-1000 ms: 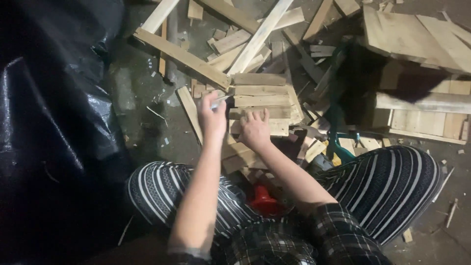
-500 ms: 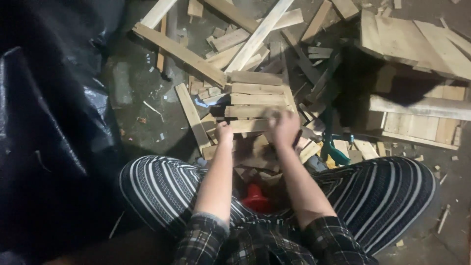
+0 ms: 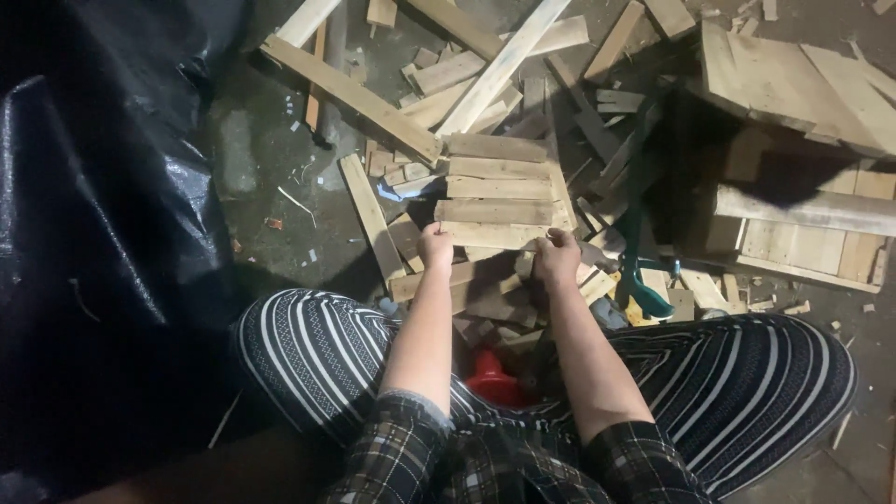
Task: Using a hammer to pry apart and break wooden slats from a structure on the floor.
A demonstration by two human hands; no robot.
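Observation:
I sit on the floor in striped trousers, both forearms reaching forward. My left hand (image 3: 434, 246) grips the left end of a short pale wooden slat (image 3: 492, 234). My right hand (image 3: 557, 257) grips the same slat's right end. This slat is the nearest one of a panel of several parallel slats (image 3: 499, 179) lying flat in front of my knees. More short offcuts (image 3: 485, 294) are piled under my hands. A red object (image 3: 492, 381) sits between my legs, partly hidden.
Long planks (image 3: 350, 93) and scrap wood cover the floor ahead. A pallet-like wooden crate (image 3: 807, 93) stands at the upper right. A green-handled tool (image 3: 641, 280) lies by my right knee. Black plastic sheeting (image 3: 93, 233) fills the left side.
My left hand came down from a raised position holding a small object; both hands have closed on the ends of the nearest slat.

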